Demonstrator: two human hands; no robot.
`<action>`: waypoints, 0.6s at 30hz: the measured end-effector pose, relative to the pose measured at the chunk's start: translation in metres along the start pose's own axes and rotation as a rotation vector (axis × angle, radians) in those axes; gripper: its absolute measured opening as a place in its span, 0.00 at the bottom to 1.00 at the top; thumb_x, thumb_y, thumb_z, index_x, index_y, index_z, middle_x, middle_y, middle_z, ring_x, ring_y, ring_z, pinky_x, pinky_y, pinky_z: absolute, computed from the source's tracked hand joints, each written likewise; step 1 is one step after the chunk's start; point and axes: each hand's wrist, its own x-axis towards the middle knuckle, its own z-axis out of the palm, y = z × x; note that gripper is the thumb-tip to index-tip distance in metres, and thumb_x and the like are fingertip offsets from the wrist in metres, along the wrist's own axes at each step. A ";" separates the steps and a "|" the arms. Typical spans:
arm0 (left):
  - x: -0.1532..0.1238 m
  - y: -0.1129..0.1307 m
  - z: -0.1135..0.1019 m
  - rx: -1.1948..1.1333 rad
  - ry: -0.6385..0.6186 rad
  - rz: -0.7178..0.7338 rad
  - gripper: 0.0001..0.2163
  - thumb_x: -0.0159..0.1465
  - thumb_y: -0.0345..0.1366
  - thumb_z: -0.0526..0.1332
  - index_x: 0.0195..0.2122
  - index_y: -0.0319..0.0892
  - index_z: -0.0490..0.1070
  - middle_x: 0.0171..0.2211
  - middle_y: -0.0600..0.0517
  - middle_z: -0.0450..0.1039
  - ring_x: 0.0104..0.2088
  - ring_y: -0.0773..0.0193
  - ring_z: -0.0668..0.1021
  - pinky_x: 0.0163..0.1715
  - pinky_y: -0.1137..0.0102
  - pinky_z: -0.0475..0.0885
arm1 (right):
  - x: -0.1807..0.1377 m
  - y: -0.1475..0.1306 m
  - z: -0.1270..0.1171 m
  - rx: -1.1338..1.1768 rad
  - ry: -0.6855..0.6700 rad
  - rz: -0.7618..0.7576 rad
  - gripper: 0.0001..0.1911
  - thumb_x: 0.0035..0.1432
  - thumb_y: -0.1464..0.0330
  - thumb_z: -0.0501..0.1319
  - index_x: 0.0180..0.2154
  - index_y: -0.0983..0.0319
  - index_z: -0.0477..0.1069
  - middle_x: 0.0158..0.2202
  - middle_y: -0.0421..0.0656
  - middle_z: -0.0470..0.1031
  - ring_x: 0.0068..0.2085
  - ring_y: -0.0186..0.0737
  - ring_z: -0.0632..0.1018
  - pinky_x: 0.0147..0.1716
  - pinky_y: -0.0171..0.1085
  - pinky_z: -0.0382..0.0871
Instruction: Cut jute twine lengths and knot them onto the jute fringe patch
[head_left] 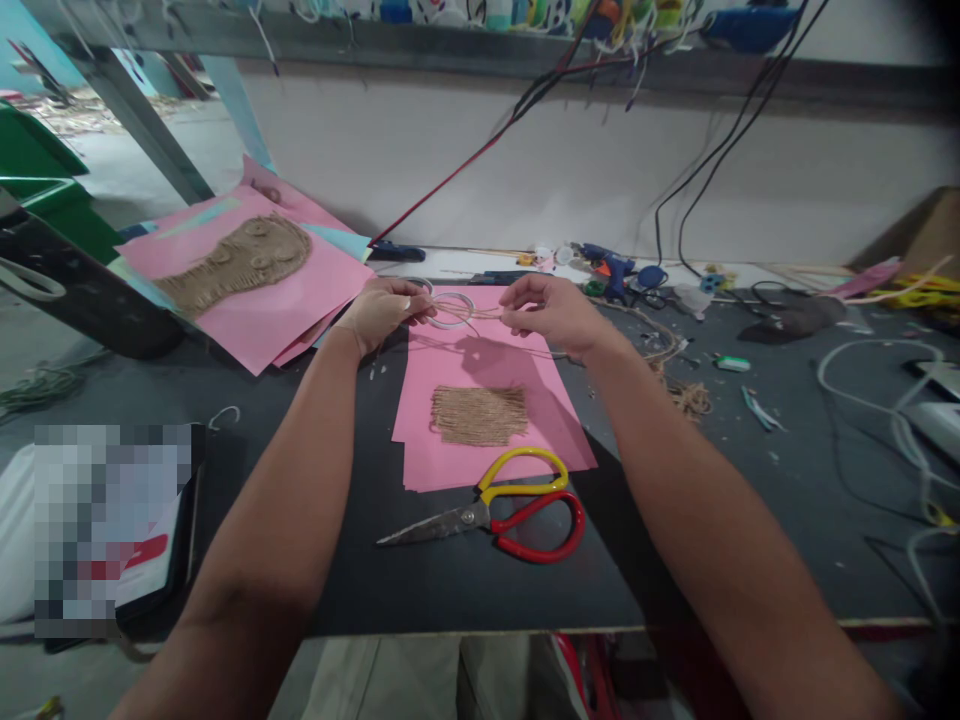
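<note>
My left hand [386, 312] pinches a pale loop [473, 310], my right hand [547, 312] twine [487, 314], fingertips closed; scissors [472, 516] lie near the tabletop's [450, 600] front edge.

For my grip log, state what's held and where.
The left hand and right hand pinch thin strands, leaving a span between; whether the pale ring is gripped is unclear.
</note>
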 end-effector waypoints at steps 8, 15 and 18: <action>0.002 0.004 -0.006 0.254 0.065 -0.025 0.06 0.52 0.33 0.68 0.30 0.38 0.78 0.27 0.50 0.76 0.27 0.66 0.73 0.31 0.69 0.68 | -0.005 -0.017 -0.018 -0.031 -0.043 -0.032 0.12 0.48 0.73 0.74 0.36 0.60 0.75 0.31 0.42 0.77 0.28 0.35 0.77 0.28 0.36 0.75; -0.007 0.039 0.001 0.223 0.026 0.146 0.12 0.57 0.40 0.68 0.39 0.40 0.82 0.34 0.48 0.80 0.34 0.63 0.77 0.37 0.68 0.71 | -0.012 -0.034 -0.018 -0.074 -0.096 -0.031 0.13 0.48 0.70 0.75 0.36 0.60 0.76 0.31 0.43 0.78 0.30 0.37 0.77 0.30 0.38 0.76; -0.016 0.058 0.012 0.241 -0.153 0.237 0.14 0.58 0.42 0.69 0.41 0.40 0.83 0.40 0.45 0.82 0.42 0.59 0.80 0.46 0.66 0.72 | -0.016 -0.042 -0.015 -0.095 -0.121 -0.035 0.13 0.49 0.71 0.75 0.36 0.60 0.76 0.30 0.42 0.77 0.30 0.37 0.77 0.30 0.38 0.76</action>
